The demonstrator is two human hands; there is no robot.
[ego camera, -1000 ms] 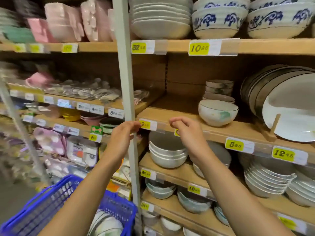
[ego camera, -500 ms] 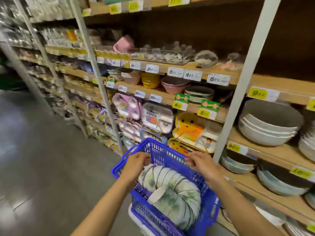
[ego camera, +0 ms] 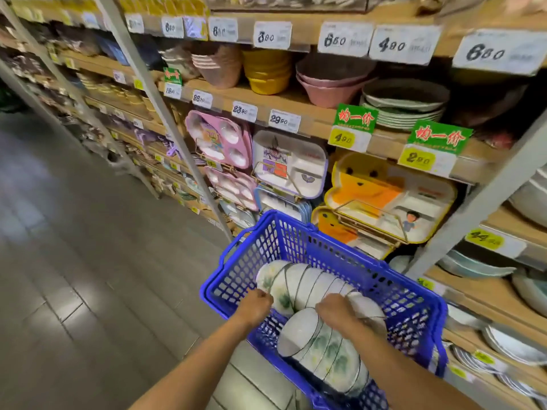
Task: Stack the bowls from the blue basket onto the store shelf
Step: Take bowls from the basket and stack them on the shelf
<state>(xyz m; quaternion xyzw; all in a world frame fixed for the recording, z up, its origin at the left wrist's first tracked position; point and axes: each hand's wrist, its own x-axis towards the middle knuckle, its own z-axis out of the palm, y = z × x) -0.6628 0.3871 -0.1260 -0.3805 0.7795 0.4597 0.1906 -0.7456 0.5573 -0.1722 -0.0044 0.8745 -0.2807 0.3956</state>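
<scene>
A blue basket (ego camera: 299,235) sits low in front of me, beside the shelves. Inside it lie two rows of nested white bowls with green leaf prints, on their sides: an upper row (ego camera: 307,282) and a lower row (ego camera: 322,350). My left hand (ego camera: 254,303) is down in the basket with its fingers curled on the left end of the upper row. My right hand (ego camera: 334,312) grips the right part of that same row from above. The store shelf (ego camera: 319,121) runs along the right.
Wooden shelves with white uprights (ego camera: 154,93) hold pink, yellow and green bowls and plates (ego camera: 402,110), children's divided trays (ego camera: 290,164) and price tags. More bowls (ego camera: 529,199) sit on lower shelves at the right. Grey tiled floor (ego camera: 74,261) stretches to the left.
My view has dropped from the shelf to the basket. Both hands have come down from the shelf edge, past the basket rim, and now hold the upper row of bowls.
</scene>
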